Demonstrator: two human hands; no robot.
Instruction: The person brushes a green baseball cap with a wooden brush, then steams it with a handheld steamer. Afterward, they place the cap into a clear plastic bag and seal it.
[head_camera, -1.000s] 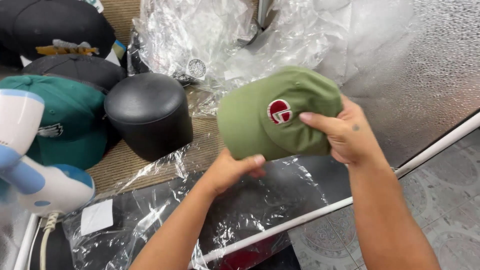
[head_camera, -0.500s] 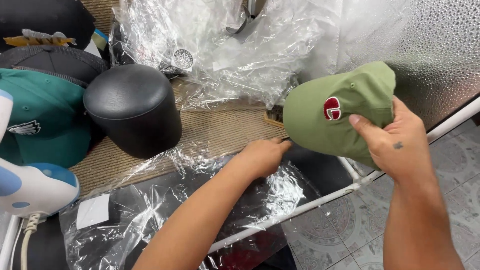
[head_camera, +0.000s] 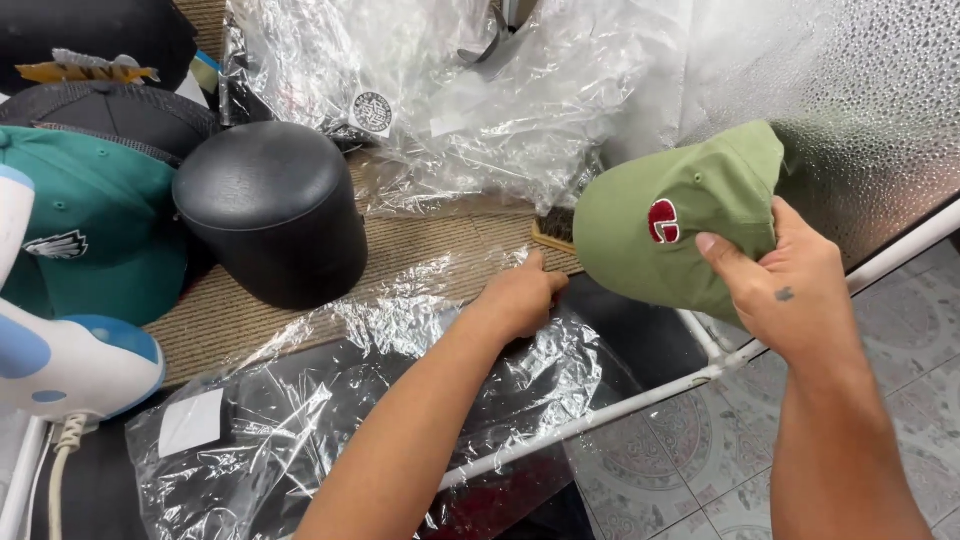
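Cap: olive green cap with a red round badge sat in the right hand, held off the right edge of the worktop, above the white rail.
Cap shift: a second back it was over the middle of the worktop with both hands on it; half a second back it was already drifting right; now it was further right and gripped by one hand only.
Right hand: fingers were wrapped tight on the cap's crown, thumb across the front panel just beside the badge.
Left hand: left hand had let go of the cap and dropped to the worktop; fingers were loosely curled, index stretched forward, holding nothing.
Reach target: fingertip was nearly touching a wooden-backed brush that lay half hidden behind the cap's brim. Contact: could not tell.
Under the arm: clear plastic bag lay flat over something dark, forearm across it.
Meaning: work had split between the hands, one keeping the cap up and the other going after the brush.
Nearby: black round hat form stood left of the left hand; teal cap beside it; white and blue steamer at the near left; crumpled clear bags at the back.
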